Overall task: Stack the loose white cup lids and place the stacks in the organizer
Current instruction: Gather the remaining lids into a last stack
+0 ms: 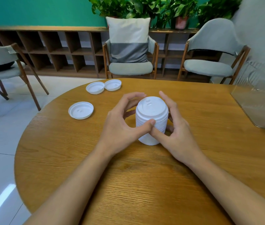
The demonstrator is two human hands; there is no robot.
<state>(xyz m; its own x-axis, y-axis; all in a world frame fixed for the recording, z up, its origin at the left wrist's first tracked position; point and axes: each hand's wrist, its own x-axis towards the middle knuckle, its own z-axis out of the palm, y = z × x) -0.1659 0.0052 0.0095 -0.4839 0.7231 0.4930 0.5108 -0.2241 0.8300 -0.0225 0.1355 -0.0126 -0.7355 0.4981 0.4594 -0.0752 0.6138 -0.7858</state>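
The stack of lids (151,113) stands upright on the table (128,184), cupped between both hands: the left hand (122,125) curls round its left side, the right hand (178,132) wraps its right side, and their thumbs meet at the front. The far fingers seem to touch it, though they are partly hidden. Three loose lids (81,110) lie well apart to the left, and the clear organizer (258,98) sits at the right.

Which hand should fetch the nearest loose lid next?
Left, probably. The nearest lid lies left of the stack, on the same side as the left hand. The right hand holds the stack's far side and would have to cross over it.
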